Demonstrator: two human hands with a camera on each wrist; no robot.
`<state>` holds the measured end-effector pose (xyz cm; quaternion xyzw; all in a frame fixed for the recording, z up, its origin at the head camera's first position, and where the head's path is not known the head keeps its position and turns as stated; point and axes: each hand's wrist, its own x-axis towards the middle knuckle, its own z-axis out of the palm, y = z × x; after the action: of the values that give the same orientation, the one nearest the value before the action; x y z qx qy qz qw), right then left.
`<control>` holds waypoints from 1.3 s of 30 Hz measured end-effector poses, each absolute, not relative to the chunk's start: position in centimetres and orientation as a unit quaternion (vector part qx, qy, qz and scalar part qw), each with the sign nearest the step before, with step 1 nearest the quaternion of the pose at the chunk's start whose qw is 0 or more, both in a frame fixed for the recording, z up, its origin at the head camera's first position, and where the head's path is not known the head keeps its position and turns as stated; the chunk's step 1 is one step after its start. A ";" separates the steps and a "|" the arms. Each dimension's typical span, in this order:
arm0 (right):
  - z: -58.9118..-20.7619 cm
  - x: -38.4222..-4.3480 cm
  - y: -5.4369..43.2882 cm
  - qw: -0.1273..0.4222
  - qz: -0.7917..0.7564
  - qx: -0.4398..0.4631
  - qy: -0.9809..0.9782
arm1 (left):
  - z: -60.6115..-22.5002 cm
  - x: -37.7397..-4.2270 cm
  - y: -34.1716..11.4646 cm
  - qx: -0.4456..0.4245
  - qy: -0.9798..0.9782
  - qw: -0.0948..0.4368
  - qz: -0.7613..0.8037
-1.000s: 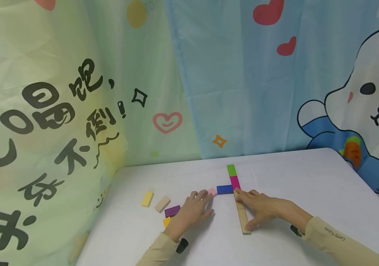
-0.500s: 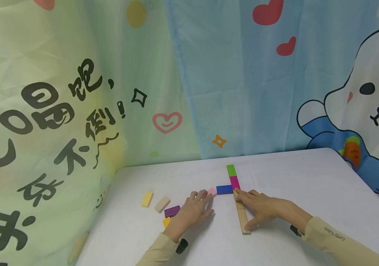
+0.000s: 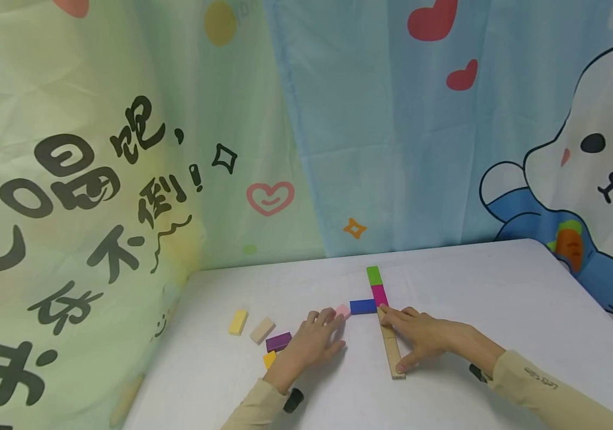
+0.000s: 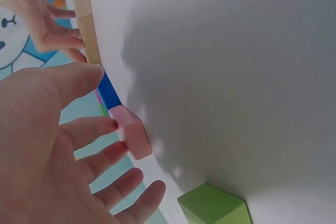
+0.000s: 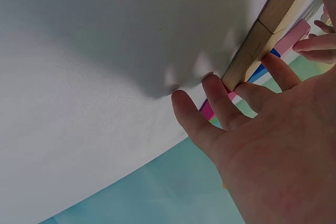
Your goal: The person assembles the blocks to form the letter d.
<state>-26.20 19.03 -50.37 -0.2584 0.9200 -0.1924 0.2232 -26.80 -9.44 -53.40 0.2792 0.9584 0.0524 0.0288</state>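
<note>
My left hand (image 3: 311,343) reaches over the table with its fingers spread and relaxed; in the left wrist view two fingertips meet the side of a pink block (image 4: 136,135). That block lies by the left end of a blue block (image 3: 362,307). My right hand (image 3: 430,334) stretches along two plain wooden blocks (image 3: 392,352) laid end to end, thumb at the near end, forefinger at the far end. Beyond them, a magenta block (image 3: 379,295) and a bright green block (image 3: 374,275) continue the line. The blue block juts out leftward from it.
Loose blocks lie left of my left hand: a yellow one (image 3: 239,322), a pale wooden one (image 3: 262,329), a purple one (image 3: 279,341) and an orange-yellow one (image 3: 270,359). Another green block (image 4: 215,205) shows in the left wrist view. A printed curtain (image 3: 349,119) hangs behind the white table (image 3: 446,275).
</note>
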 end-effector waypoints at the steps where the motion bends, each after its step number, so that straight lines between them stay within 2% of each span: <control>1: -50.4 -26.2 19.0 0.223 -0.193 -0.258 0.920 | -53.4 -26.8 -9.4 0.278 0.959 0.030 0.052; 39: -50.5 -26.3 19.1 0.226 -0.195 -0.256 0.919 | -53.4 -26.8 -9.4 0.279 0.958 0.032 0.065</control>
<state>-26.30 19.06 -50.47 -0.2564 0.9193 -0.1951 0.2261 -26.82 -9.38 -53.37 0.2790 0.9575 0.0655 0.0318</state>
